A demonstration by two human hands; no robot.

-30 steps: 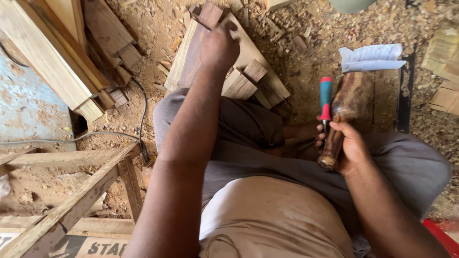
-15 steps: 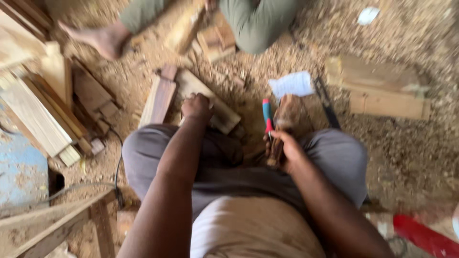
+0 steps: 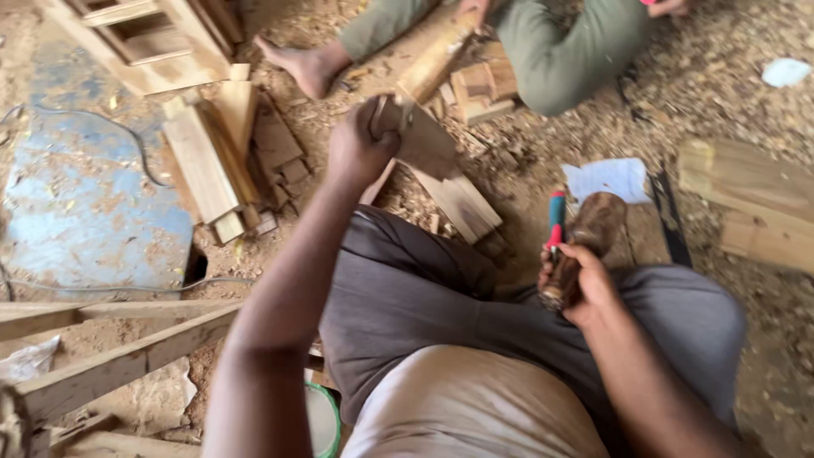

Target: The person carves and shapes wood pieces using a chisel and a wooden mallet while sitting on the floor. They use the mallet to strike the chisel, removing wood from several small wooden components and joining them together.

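Wooden offcuts (image 3: pixel 212 153) lie on the sawdust floor (image 3: pixel 746 356). A flat wood piece (image 3: pixel 424 140) is gripped in the closed left hand (image 3: pixel 360 148) and lifted clear of the planks (image 3: pixel 462 203), apparently for inspection. A mallet (image 3: pixel 585 242) and chisel (image 3: pixel 555 220) are clasped together in the closed right hand (image 3: pixel 585 284), parked by the knee. Half a second ago the left hand was still down on the planks.

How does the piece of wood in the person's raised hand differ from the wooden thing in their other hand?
The wood piece in the left hand is flat, pale and lifted off the ground. The wooden mallet in the right hand is rounded, dark brown and held low by the knee, alongside a red-and-blue-handled tool. Both are wood, each gripped in one hand.
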